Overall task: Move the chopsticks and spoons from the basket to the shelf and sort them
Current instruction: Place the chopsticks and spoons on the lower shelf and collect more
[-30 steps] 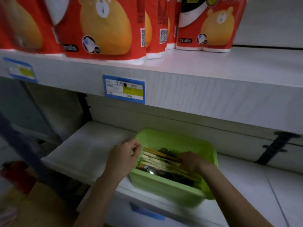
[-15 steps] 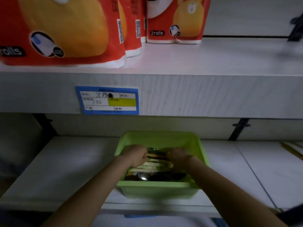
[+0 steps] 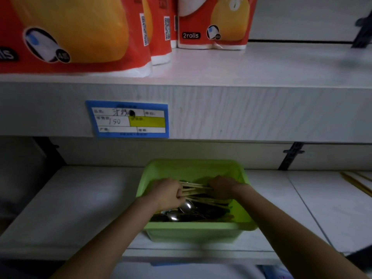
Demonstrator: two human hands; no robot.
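forearms (image 3: 112, 236): I see both bare, coming in from the bottom edge, the left from the lower left and the right from the lower right, drawing together toward the middle
lower shelf (image 3: 76, 202): a pale board with a faint wood grain, its front lip nearest me and running across the view
basket (image 3: 193, 232): light green plastic, rectangular, open on top, upright on the lower shelf close to the front lip; I look down into it over its front wall
spoons (image 3: 186, 206): metal, lying loose on the basket floor at the near left, bowls shining; darker pieces lie beside them that I cannot make out
left hand (image 3: 168, 193): inside the basket at its left side, back of the hand toward me, fingers curled round the left end of the chopsticks (image 3: 196, 189)
chopsticks: a bundle of pale wooden sticks, roughly level across the basket between the two hands and above the spoons; a few more lie lower, slanting toward the right wall
right hand (image 3: 223, 188): inside the basket at its right side, knuckles up, fingers bent down over the right end of the same bundle; the fingertips are hidden from me
loose sticks (image 3: 356, 183): a few pale ones flat on the lower shelf at the far right, well apart from the basket
bracket (image 3: 291, 158): dark metal on the back wall, right of the basket
upper shelf (image 3: 241, 111): a thick pale board above the basket, front face toward me
price label (image 3: 127, 118): blue-framed with a yellow field, on that front face, up and left of the basket
packs (image 3: 80, 33): red and orange, standing in a row on the upper shelf, one marked "2rolls"
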